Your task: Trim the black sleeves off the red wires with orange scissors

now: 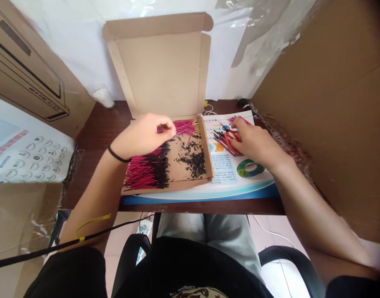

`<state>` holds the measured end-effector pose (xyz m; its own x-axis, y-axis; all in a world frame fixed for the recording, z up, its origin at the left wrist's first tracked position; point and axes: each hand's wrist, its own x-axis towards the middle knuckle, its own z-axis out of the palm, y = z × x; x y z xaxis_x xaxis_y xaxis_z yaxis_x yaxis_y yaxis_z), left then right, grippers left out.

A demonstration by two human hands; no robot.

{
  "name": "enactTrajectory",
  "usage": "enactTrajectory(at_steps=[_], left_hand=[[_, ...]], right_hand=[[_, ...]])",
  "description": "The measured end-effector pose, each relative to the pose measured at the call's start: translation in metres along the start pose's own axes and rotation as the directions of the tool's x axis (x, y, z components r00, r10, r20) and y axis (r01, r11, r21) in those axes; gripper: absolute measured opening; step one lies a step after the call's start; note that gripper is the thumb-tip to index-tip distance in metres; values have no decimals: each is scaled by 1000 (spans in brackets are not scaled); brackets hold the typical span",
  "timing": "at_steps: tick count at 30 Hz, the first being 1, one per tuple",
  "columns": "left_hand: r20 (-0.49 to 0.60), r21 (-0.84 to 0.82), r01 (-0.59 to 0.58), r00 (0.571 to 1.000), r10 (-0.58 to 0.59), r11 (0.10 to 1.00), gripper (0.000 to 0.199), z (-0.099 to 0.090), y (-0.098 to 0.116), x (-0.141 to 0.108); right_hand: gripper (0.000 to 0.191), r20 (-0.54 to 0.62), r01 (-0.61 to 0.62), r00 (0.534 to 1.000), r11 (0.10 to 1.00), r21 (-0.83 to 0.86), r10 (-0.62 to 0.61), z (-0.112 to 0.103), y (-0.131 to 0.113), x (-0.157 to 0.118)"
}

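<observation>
My left hand (151,134) is over the open cardboard box (177,171), thumb and forefinger pinched together beside a bundle of magenta wires (186,126) with gold-coloured ends. What lies between those fingers, if anything, is hidden. Below the hand, a thick pile of magenta wires with black ends (146,171) fills the box's left side. Small black scraps (196,163) are scattered on its right side. My right hand (250,138) is closed round a red-handled cutting tool (229,142), its tip pointing up and left. Under that tool lies a smaller bunch of black-ended wires (221,138).
The box lid (165,74) stands raised against the wall. A printed poster (222,180) covers part of the dark wooden table (93,136). Large cardboard panels (332,103) close in the right side, and a white stacked box (28,145) stands left. A black cord (115,227) crosses below.
</observation>
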<state>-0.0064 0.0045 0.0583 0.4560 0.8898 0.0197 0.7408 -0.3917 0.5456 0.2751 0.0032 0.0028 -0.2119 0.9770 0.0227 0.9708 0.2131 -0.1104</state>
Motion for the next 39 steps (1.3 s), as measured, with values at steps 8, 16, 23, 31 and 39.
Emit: enactTrajectory(at_steps=[8,16,23,31,39], left_hand=[[-96,-650,-10,993,-69,759,18,69,5,8],[-136,-838,-65,986,-92,542,22,107,-19,10],[-278,-743,-150,956,-97,653,21,105,-18,10],[-338,-693,-178,936,-96,698,21,103,-15,9],[-362,-634,-219,931,-35,741,18,104,-14,8]], right_hand=[[56,-406,172,914,924,341,-20,-10,-18,3],[24,-351,292,933,750,593,-86,20,-51,-6],[28,-371,342,919,735,585,-133,27,-45,-11],[24,-373,324,917,813,484,-143,26,-57,-18],[25,-358,275,926,867,415,-123,29,-56,-21]])
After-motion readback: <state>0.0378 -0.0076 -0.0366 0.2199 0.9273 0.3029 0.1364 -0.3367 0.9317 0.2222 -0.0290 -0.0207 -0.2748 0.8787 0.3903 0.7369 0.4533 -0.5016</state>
